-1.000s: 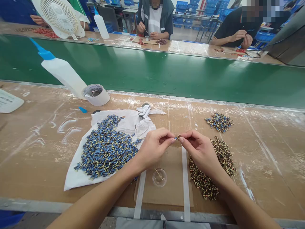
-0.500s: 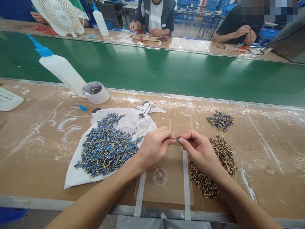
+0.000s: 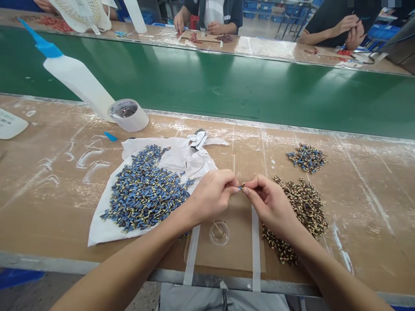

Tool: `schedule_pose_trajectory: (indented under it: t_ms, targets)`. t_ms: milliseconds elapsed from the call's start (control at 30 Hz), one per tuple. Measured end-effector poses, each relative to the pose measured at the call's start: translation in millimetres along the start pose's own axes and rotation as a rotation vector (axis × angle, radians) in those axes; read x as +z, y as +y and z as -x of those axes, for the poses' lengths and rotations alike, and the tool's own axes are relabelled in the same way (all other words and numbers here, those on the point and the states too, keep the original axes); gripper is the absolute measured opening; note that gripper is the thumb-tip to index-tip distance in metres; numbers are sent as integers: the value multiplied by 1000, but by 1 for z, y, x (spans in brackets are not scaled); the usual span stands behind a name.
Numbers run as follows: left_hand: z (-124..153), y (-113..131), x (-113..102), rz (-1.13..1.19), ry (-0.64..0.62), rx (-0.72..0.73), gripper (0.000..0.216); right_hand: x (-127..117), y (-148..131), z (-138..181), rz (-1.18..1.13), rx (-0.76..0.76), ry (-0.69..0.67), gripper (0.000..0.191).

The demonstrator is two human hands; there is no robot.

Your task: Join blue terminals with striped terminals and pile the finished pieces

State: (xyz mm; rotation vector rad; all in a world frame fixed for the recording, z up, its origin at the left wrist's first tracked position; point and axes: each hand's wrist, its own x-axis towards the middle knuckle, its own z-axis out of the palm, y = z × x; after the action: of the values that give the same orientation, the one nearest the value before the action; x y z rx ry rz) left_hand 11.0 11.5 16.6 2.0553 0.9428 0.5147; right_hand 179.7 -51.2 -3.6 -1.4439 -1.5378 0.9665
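My left hand (image 3: 212, 192) pinches a small blue piece (image 3: 240, 188) between thumb and forefinger. Meeting it fingertip to fingertip, my right hand (image 3: 270, 201) is closed on a tiny dark-and-tan piece, mostly hidden by the fingers. Left of my hands, a heap of blue, yellow and dark pieces (image 3: 145, 192) lies on a white sheet (image 3: 100, 233). Beside and partly under my right hand spreads a heap of dark-and-tan pieces (image 3: 306, 207). Farther back sits a smaller pile of blue-and-tan pieces (image 3: 307, 158). Below my hands, a clear round dish (image 3: 219, 233) holds a thin stick.
A white squeeze bottle (image 3: 76, 82) with a blue nozzle leans on a tape roll (image 3: 129, 115). A blue cap (image 3: 110, 136) lies nearby. Behind runs a green belt (image 3: 207, 86). Across it, several people work at another table beside a white fan (image 3: 82, 13).
The view has tipped down slightly, so the table things sit a little higher in the picture. Both hands stay together at the fingertips, with the pieces still between them.
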Motion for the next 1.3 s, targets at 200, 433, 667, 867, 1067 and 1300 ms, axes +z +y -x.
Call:
schedule_pose_trajectory:
  t_ms: [200, 433, 667, 867, 1067, 1300]
  targets:
    - [0, -2, 3, -16, -2, -44, 13, 7, 3, 1, -82, 42, 9, 12]
    - [-3, -7, -2, 127, 9, -4, 5, 3, -1, -3, -132, 37, 73, 12]
    - [-6, -13, -4, -32, -71, 101, 15, 2, 4, -6, -124, 28, 146, 12]
    - [-6, -15, 0, -67, -94, 157, 24, -1, 3, -6, -173, 47, 134, 15]
    - [-7, -19, 2, -1, -93, 158, 27, -4, 3, -13, -340, 168, 41, 22]
    - [-8, -21, 6, -28, -77, 161, 27, -3, 13, -15, -314, 148, -2, 24]
